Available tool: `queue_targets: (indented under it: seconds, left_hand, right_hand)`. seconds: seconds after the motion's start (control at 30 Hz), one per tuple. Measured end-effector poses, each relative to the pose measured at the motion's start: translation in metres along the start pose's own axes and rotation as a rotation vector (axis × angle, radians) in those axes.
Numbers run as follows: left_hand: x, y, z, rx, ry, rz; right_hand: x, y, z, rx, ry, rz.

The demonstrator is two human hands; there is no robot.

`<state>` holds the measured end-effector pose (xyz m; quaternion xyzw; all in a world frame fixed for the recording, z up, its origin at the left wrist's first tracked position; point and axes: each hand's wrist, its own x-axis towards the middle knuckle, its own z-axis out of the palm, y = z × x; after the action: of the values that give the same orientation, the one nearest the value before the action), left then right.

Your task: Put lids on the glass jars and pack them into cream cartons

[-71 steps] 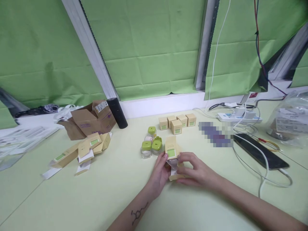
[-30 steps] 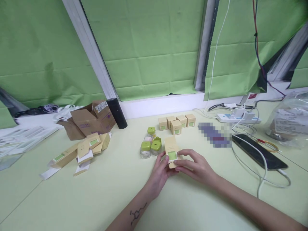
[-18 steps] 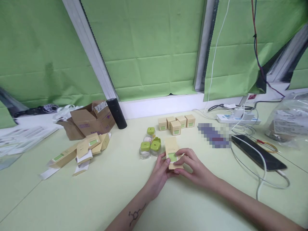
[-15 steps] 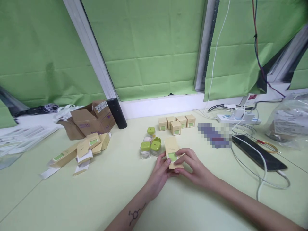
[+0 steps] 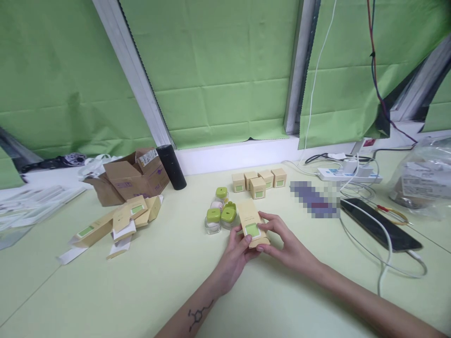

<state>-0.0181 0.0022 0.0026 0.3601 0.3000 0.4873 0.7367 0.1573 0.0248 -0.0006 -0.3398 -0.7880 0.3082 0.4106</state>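
Between my hands is a small tan cardboard box (image 5: 251,218) with a green square on its face and an end flap toward me. My left hand (image 5: 237,253) grips its lower left side, thumb on the front. At the right edge and the flap, my right hand (image 5: 282,241) touches the box with thumb and fingers. Just left of the box stand several small clear jars with green lids (image 5: 213,217), grouped together. Beyond it, several closed tan boxes (image 5: 258,188) sit in a cluster.
At left lie flattened tan cartons (image 5: 102,225) before an open brown cardboard box (image 5: 136,176) and a black cylinder (image 5: 172,166). On the right are a phone (image 5: 380,224) with a white cable, pliers (image 5: 392,213), a power strip (image 5: 348,174) and a clear plastic bag (image 5: 423,173).
My right fingers have shifted from the front of the box to its right edge, uncovering more of the green square. The box has tilted slightly left.
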Motion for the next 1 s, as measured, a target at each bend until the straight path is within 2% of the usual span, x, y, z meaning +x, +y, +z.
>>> queue_targets:
  seconds: [0.3,0.43,0.57,0.67,0.8,0.9,1.0]
  left_hand:
    - [-0.001,-0.004,0.001,0.0,0.014,0.01]
    - [-0.001,-0.005,-0.001,0.058,-0.003,0.001]
    - [-0.003,-0.003,0.001,0.146,-0.006,0.005]
    - [-0.003,-0.003,0.003,0.185,0.025,0.105]
    - [0.002,-0.009,-0.005,0.469,0.092,0.294]
    - [0.007,-0.016,-0.015,0.667,0.087,0.345]
    - [0.009,-0.021,-0.02,0.717,0.056,0.369]
  right_hand:
    - [-0.001,-0.004,0.003,0.107,-0.077,0.036]
    - [-0.001,-0.003,0.003,0.099,-0.058,0.038]
    - [-0.001,0.002,0.002,0.001,0.008,-0.023]
    - [0.0,0.005,-0.001,-0.002,0.083,-0.068]
    - [0.005,0.006,-0.01,0.075,-0.061,-0.041]
    - [0.006,0.005,-0.014,0.105,-0.043,0.001]
    - [0.005,0.004,-0.011,0.083,0.003,0.023]
